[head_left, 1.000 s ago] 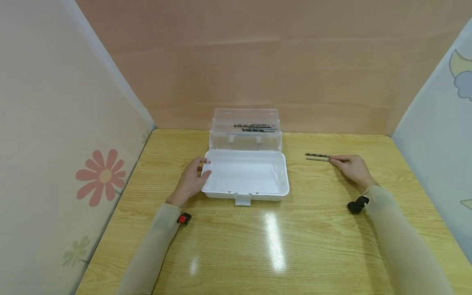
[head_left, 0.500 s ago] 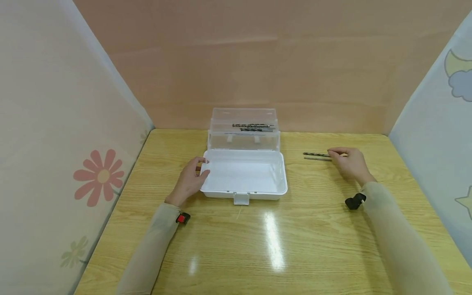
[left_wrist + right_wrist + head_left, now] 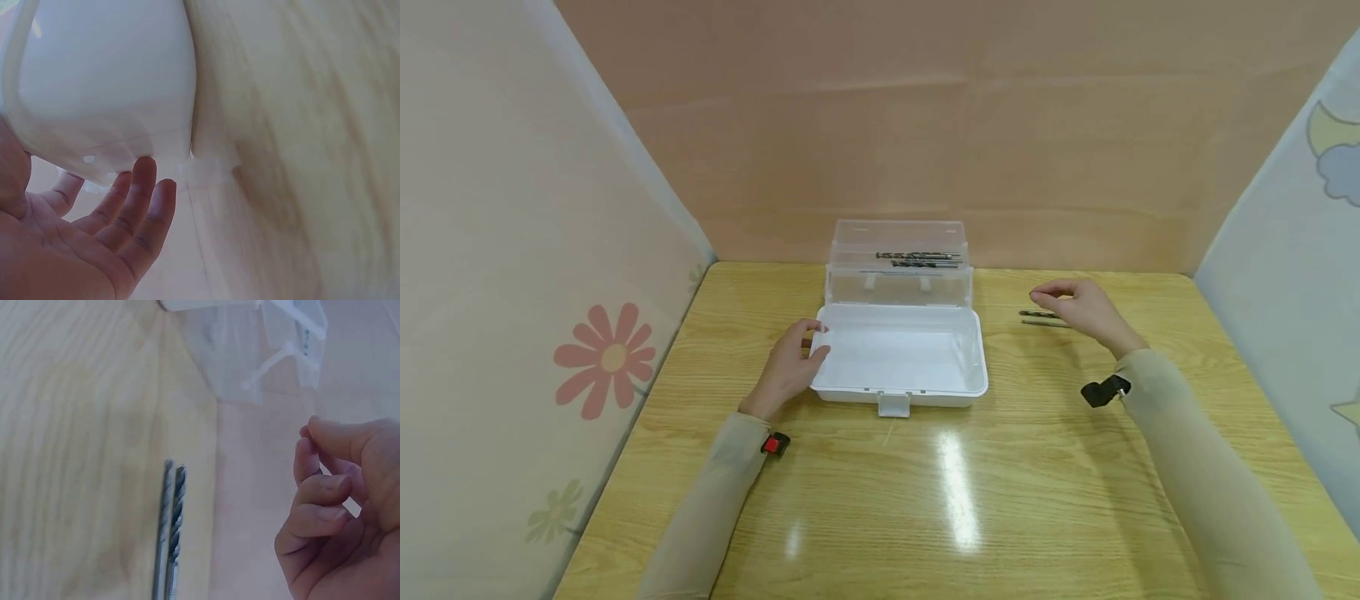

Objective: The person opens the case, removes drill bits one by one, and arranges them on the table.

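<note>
A white plastic storage box (image 3: 895, 354) stands unfolded, its clear lid and trays (image 3: 898, 285) raised at the back. My left hand (image 3: 786, 367) holds its left end, thumb over the rim; the left wrist view shows the fingers (image 3: 140, 200) along the outside. Several drill bits (image 3: 925, 261) lie in a raised tray. On the table right of the box lie a dark drill bit (image 3: 178, 528) and a silver drill bit (image 3: 164, 528), side by side. Above them is my right hand (image 3: 1090, 315), thumb and forefinger tips together, other fingers curled. Nothing shows between the tips.
The box's latch (image 3: 893, 406) hangs open at its front. Under everything is a wood-grain table (image 3: 850, 500). A tan backdrop (image 3: 895, 142) rises behind it, with a flowered panel (image 3: 497, 275) on the left and a patterned panel (image 3: 1307, 250) on the right.
My right hand has risen from the right ends of the two drill bits and moved left, towards the box. Both bits stay on the table. My left hand keeps its place.
</note>
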Tool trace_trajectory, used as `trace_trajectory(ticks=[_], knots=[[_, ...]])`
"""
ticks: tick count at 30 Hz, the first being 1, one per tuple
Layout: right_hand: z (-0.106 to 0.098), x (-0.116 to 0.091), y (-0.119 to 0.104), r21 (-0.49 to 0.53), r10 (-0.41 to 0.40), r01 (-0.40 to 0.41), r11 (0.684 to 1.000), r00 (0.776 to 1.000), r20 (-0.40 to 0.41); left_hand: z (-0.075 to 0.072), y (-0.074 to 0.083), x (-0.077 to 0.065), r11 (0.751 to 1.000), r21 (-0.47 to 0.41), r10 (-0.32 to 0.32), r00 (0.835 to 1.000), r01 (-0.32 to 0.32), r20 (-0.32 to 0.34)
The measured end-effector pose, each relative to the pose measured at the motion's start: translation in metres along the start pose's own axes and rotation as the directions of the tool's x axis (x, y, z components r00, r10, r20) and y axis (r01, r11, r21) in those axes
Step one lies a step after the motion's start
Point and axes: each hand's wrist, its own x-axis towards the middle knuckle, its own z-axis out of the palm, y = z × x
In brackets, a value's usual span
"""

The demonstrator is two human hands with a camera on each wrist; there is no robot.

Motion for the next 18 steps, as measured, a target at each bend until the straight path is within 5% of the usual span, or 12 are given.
trace_trajectory(ticks=[18], knots=[[-0.004,0.026,-0.076,-0.039,-0.049,0.049,0.998,0.999,0.001,0.000,0.003,-0.001,1.000,0.018,-0.018,1.000,0.018,0.003]])
